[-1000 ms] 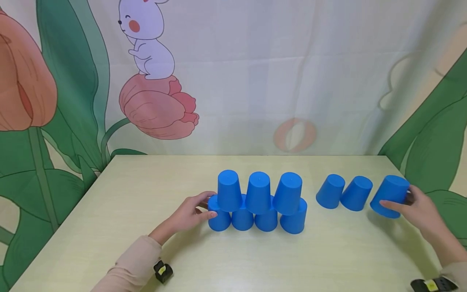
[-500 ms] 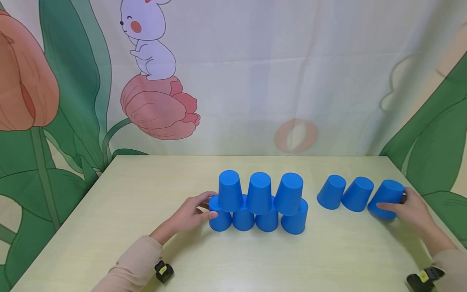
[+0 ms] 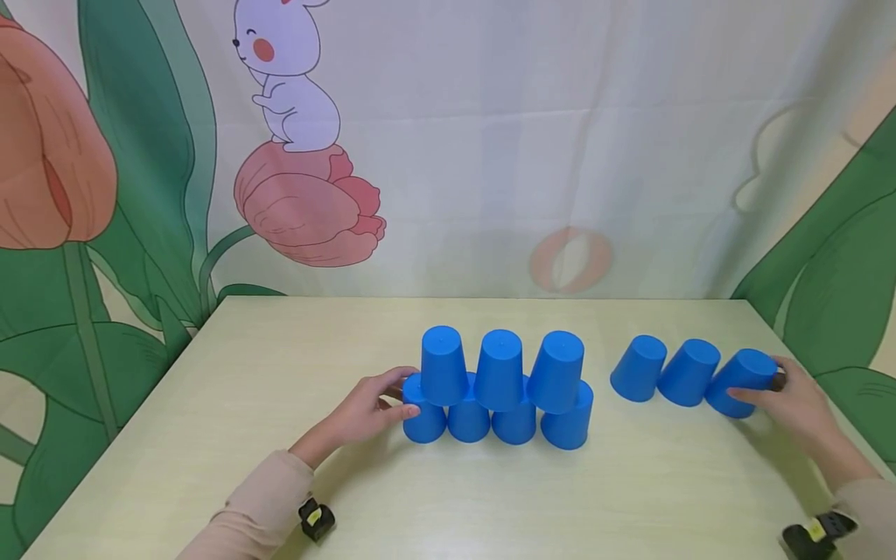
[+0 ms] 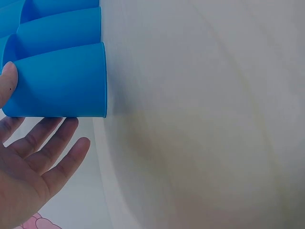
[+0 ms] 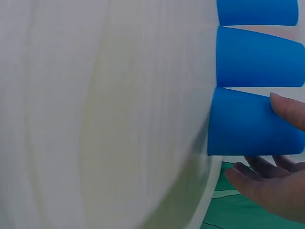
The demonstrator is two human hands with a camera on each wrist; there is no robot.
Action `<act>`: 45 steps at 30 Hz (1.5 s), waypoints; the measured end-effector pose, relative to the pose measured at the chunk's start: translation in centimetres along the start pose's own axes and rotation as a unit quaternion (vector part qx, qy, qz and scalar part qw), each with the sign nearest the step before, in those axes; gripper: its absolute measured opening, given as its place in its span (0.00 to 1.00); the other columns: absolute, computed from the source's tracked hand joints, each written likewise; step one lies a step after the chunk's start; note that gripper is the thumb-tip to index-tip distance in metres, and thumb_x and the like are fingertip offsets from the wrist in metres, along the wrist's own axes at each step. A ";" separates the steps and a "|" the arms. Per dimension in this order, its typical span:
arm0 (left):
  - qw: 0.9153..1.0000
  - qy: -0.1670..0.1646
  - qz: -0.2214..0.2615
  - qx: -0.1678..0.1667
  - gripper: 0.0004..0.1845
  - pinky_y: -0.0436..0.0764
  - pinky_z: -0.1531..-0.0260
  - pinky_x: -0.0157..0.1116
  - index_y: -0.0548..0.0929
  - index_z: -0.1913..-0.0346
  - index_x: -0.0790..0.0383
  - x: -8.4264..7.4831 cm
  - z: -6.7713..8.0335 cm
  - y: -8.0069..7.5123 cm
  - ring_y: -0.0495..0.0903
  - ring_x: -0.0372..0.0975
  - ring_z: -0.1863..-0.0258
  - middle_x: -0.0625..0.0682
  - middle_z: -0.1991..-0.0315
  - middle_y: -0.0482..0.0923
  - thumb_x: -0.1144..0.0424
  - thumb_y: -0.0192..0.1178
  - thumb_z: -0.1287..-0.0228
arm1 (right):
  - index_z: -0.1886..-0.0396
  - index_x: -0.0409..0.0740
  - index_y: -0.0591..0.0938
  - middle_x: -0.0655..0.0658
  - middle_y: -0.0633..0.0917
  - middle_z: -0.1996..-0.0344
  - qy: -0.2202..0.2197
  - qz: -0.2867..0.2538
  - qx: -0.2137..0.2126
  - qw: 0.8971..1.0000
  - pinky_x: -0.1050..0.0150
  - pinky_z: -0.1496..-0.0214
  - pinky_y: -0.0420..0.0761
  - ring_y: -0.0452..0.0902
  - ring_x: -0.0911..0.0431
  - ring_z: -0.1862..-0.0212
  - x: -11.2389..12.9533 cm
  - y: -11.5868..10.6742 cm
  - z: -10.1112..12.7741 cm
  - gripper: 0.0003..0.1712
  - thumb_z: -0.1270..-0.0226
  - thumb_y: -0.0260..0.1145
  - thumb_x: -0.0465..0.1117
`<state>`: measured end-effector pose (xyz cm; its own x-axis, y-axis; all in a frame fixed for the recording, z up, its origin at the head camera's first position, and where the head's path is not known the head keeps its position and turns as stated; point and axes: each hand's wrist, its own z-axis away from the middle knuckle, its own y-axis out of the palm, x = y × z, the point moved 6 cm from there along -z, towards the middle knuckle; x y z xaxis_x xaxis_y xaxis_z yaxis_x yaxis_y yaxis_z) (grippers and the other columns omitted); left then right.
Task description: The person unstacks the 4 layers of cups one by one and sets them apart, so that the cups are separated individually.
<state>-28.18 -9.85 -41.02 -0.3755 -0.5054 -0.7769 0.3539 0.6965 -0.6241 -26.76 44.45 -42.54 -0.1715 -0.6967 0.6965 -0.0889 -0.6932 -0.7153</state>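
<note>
Upside-down blue cups stand in two tiers mid-table in the head view: several in the bottom row and three on top, among them the middle top cup [image 3: 500,370]. My left hand [image 3: 364,406] holds the leftmost bottom cup [image 3: 424,420], thumb on the near side and fingertips along its outer side, as the left wrist view shows of that cup [image 4: 57,83]. At the right, my right hand [image 3: 800,400] holds a blue cup [image 3: 740,381] between thumb and fingers. This cup stands upside down beside two others, the middle one [image 3: 689,372] and the far-left one [image 3: 638,368].
The pale wooden table [image 3: 490,498] reaches back to a printed curtain [image 3: 448,155] with flowers and a rabbit. A strip of tabletop separates the two-tier stack from the row of three cups. Black wrist devices, one being the left wrist camera [image 3: 316,519], sit on both wrists.
My right hand has moved its cup left and down onto the table, close beside the other two. My left hand and the stack keep their places.
</note>
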 end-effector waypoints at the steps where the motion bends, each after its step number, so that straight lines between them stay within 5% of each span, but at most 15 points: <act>1: 1.000 0.000 -0.001 0.000 0.28 0.78 0.60 0.43 0.67 0.39 0.61 0.0 0.0 0.0 0.77 0.51 0.54 0.59 0.50 0.76 0.56 0.60 0.40 | 0.34 0.24 0.40 0.16 0.53 0.41 0.001 -0.002 -0.011 1.000 0.30 0.51 0.60 0.51 0.23 0.43 -0.7 -0.1 -0.4 0.55 0.39 0.59 0.57; 7: 1.000 0.000 -0.001 0.001 0.28 0.78 0.60 0.44 0.67 0.39 0.61 0.0 0.0 0.1 0.76 0.51 0.54 0.59 0.50 0.76 0.56 0.60 0.40 | 0.28 0.47 0.39 0.26 0.53 0.35 -0.019 -0.013 -0.087 0.996 0.31 0.51 0.60 0.49 0.30 0.37 -7.0 -0.8 -4.2 0.58 0.45 0.62 0.63; 10: 1.000 0.000 -0.001 -0.001 0.28 0.78 0.60 0.44 0.67 0.39 0.61 0.0 0.0 0.1 0.76 0.51 0.54 0.59 0.50 0.76 0.56 0.60 0.40 | 0.28 0.56 0.39 0.30 0.53 0.33 -0.035 -0.015 -0.108 0.993 0.31 0.51 0.60 0.47 0.33 0.35 -8.0 -1.2 -4.8 0.56 0.46 0.63 0.62; 13: 1.000 -0.001 -0.002 -0.001 0.28 0.78 0.60 0.43 0.67 0.38 0.61 0.0 0.0 0.0 0.76 0.51 0.54 0.59 0.50 0.76 0.56 0.60 0.40 | 0.28 0.57 0.41 0.32 0.53 0.32 -0.023 -0.006 -0.115 0.993 0.33 0.51 0.62 0.48 0.35 0.34 -5.5 -1.6 -3.2 0.53 0.45 0.62 0.62; 21: 1.000 0.002 -0.003 -0.001 0.28 0.78 0.60 0.43 0.67 0.38 0.61 0.0 -0.1 0.0 0.77 0.51 0.54 0.59 0.49 0.76 0.56 0.60 0.40 | 0.29 0.37 0.44 0.24 0.53 0.36 -0.035 -0.061 -0.088 0.994 0.33 0.47 0.59 0.47 0.30 0.36 5.8 -1.7 3.8 0.45 0.35 0.56 0.51; 28: 1.000 0.003 -0.004 0.000 0.28 0.78 0.60 0.43 0.67 0.38 0.61 0.1 -0.1 0.1 0.77 0.51 0.54 0.59 0.50 0.76 0.56 0.60 0.40 | 0.28 0.47 0.46 0.32 0.57 0.34 -0.056 -0.080 -0.070 0.993 0.36 0.43 0.57 0.49 0.39 0.33 8.2 -1.4 5.3 0.42 0.34 0.56 0.52; 31: 1.000 0.004 -0.004 0.000 0.28 0.78 0.60 0.44 0.67 0.39 0.61 0.2 -0.1 0.1 0.77 0.51 0.54 0.58 0.50 0.76 0.55 0.60 0.40 | 0.28 0.51 0.49 0.48 0.66 0.37 -0.086 -0.077 -0.068 0.991 0.59 0.38 0.64 0.60 0.57 0.35 8.9 -1.3 5.7 0.40 0.35 0.57 0.50; 35: 1.000 0.003 -0.004 0.001 0.28 0.78 0.60 0.44 0.67 0.38 0.61 0.1 -0.1 0.1 0.76 0.51 0.54 0.59 0.50 0.76 0.56 0.60 0.40 | 0.29 0.51 0.53 0.62 0.71 0.45 -0.123 -0.070 -0.065 0.988 0.84 0.59 0.66 0.64 0.77 0.50 10.3 -1.2 6.2 0.38 0.35 0.58 0.48; 41: 1.000 -0.001 -0.007 0.000 0.29 0.78 0.60 0.43 0.66 0.38 0.61 0.2 -0.1 0.1 0.76 0.51 0.53 0.59 0.49 0.76 0.56 0.60 0.40 | 0.31 0.48 0.58 0.64 0.71 0.48 -0.165 -0.071 -0.027 0.983 0.83 0.60 0.68 0.66 0.77 0.51 12.5 -0.4 6.8 0.34 0.35 0.59 0.45; 45: 1.000 0.000 -0.007 0.001 0.29 0.78 0.60 0.44 0.66 0.38 0.61 0.2 -0.1 0.1 0.76 0.51 0.53 0.59 0.49 0.76 0.56 0.60 0.40 | 0.35 0.45 0.64 0.68 0.72 0.51 -0.219 -0.090 0.002 0.972 0.82 0.57 0.70 0.68 0.77 0.52 14.0 0.3 7.3 0.30 0.36 0.60 0.37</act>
<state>-28.28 -9.81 -41.20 -0.3810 -0.5148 -0.7680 0.3498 0.6886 -0.6352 -22.02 33.15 -32.59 0.2808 -0.5757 0.7680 -0.0751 -0.8109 -0.5804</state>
